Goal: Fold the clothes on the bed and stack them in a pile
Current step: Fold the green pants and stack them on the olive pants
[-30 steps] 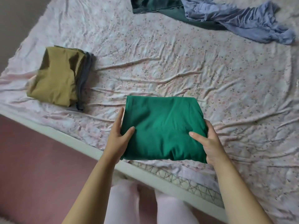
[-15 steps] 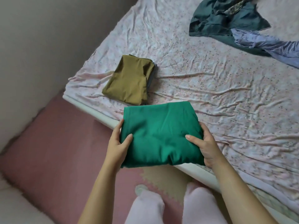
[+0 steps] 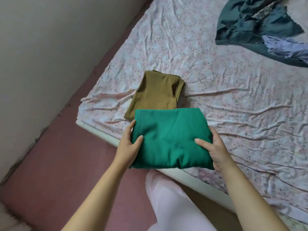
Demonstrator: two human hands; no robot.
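As both arms reach forward, the left hand [image 3: 129, 144] and right hand [image 3: 214, 148] grip one green fold [image 3: 170, 139] by its sides, thumbs on top; one olive pile [image 3: 156, 94] lies just beyond; two loose garments [image 3: 260, 25] farther off.

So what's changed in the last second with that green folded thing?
The left hand and right hand have carried the folded green garment leftward to the olive pile; its far edge now covers the pile's near edge in view. Both kept their grip, thumbs on top. The pile, the teal garment and the lilac garment stayed put.
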